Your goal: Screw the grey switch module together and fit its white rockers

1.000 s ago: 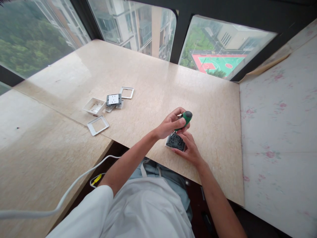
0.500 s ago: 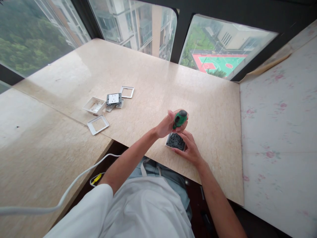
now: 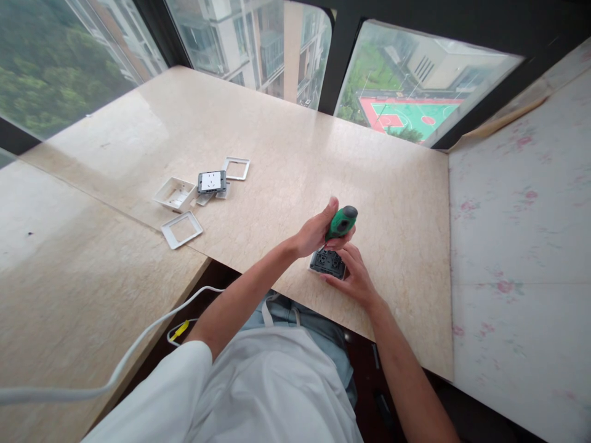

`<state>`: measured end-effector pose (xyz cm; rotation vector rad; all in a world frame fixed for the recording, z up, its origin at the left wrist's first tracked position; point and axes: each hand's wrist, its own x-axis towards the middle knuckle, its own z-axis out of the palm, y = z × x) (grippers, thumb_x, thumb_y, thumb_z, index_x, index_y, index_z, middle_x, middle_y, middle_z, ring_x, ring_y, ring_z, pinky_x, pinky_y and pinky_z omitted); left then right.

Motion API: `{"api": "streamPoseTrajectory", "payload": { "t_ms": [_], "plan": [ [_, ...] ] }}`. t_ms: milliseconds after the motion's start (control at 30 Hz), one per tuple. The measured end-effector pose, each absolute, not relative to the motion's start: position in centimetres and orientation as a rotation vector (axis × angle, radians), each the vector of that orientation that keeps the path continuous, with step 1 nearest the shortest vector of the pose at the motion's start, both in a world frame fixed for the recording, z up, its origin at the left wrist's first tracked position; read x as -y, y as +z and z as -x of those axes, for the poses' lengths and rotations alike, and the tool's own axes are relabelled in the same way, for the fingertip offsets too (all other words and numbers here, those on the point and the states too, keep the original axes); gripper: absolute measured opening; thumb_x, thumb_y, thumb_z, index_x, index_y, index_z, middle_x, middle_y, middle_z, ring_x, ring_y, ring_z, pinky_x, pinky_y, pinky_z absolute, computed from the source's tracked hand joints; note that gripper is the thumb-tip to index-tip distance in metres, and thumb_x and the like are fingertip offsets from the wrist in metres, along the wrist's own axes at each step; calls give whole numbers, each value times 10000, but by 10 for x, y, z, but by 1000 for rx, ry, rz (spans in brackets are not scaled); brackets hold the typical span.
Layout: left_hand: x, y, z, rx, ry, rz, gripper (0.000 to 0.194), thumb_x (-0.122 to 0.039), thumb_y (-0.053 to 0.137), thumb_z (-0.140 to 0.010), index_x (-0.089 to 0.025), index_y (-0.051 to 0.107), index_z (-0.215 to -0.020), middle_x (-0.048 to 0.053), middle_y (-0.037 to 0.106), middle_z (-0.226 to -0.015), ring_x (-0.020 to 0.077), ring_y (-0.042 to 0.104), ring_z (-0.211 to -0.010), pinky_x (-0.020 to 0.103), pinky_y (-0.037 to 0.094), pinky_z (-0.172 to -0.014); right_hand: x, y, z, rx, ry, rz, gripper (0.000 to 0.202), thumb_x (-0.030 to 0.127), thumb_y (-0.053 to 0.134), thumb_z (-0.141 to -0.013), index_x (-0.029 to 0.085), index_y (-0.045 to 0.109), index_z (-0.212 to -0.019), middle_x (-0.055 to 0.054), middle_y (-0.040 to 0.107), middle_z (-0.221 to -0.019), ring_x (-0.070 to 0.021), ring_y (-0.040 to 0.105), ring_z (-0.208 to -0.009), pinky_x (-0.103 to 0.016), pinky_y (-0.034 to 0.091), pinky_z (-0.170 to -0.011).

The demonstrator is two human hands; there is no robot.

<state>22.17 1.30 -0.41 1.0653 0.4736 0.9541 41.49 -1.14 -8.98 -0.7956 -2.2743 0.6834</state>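
Note:
My left hand (image 3: 317, 232) is wrapped round the green and dark grey handle of a screwdriver (image 3: 342, 222), which leans up and to the right. Its thin shaft points down to the back of a dark grey wall socket (image 3: 327, 262) with a white edge, lying on the tabletop near its front edge. Part of the shaft shows below my fingers; I cannot make out just where the tip touches. My right hand (image 3: 356, 275) grips the right side of the socket, thumb at the near edge and fingers at the far edge, holding it against the table.
To the left lie a white back box (image 3: 176, 194), a socket module (image 3: 212, 182) resting on small grey pieces, and two white frames, one nearer (image 3: 197, 235) and one farther (image 3: 247, 170). A white cable (image 3: 133, 346) hangs across the table's front edge. Windows and a papered wall (image 3: 517, 246) bound the table.
The screwdriver handle has tipped farther to the right, and my left hand has turned and shifted slightly right with it. My right hand and the socket have stayed in place.

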Motion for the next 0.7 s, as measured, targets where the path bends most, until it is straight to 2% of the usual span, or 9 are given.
{"api": "streamPoseTrajectory", "payload": {
  "t_ms": [67,133,200,267,367,433,533,700],
  "plan": [
    [-13,-5,-222,-413,987,-1054,847,-961,233,-793,-167,523,-760,-51,292,-464,90,258,-408,265,217,-452,12,-88,-415,2272,691,795,605,462,750,-860,276,520,-1388,-126,544,-1378,-325,489,-1310,-542,425,-1099],
    [-13,-6,-221,-348,1033,-1067,827,-984,360,-725,-178,503,-844,-69,313,-493,83,251,-419,246,209,-445,11,-88,-415,2272,689,784,613,454,751,-860,274,513,-1395,-127,540,-1381,-326,486,-1311,-547,424,-1099],
    [-13,-7,-220,-323,1075,-1090,756,-921,536,-708,-191,463,-887,-79,346,-535,73,262,-440,229,212,-450,11,-90,-415,2276,680,772,624,452,752,-859,274,504,-1404,-131,542,-1377,-329,490,-1307,-553,425,-1096],
    [-13,-9,-220,-349,1121,-1095,687,-844,611,-745,-191,447,-883,-66,403,-584,64,289,-450,222,220,-454,11,-91,-415,2276,661,761,636,450,752,-861,278,491,-1414,-134,537,-1382,-330,491,-1307,-556,427,-1094],
    [-13,-10,-220,-418,1143,-1090,721,-876,526,-776,-158,524,-841,1,522,-686,70,386,-478,238,292,-474,11,-93,-415,2270,634,753,659,453,750,-863,285,468,-1435,-136,531,-1389,-331,486,-1318,-551,437,-1091],
    [-12,-9,-220,-463,1086,-1112,784,-905,446,-791,-134,586,-783,37,545,-691,99,456,-533,257,361,-527,11,-94,-415,2264,618,749,669,458,738,-872,287,452,-1452,-137,538,-1375,-330,494,-1311,-545,448,-1082],
    [-13,-4,-219,-491,1019,-1140,817,-887,354,-850,-128,615,-701,42,503,-605,121,469,-565,268,397,-577,11,-93,-415,2266,604,742,670,452,740,-872,281,456,-1453,-138,560,-1338,-330,513,-1288,-542,457,-1070],
    [-14,0,-220,-563,959,-1110,842,-863,246,-896,-131,577,-646,27,449,-534,109,416,-503,259,335,-521,11,-93,-415,2275,635,759,642,440,765,-853,261,496,-1407,-141,560,-1337,-332,500,-1294,-549,443,-1076]
  ]
}}
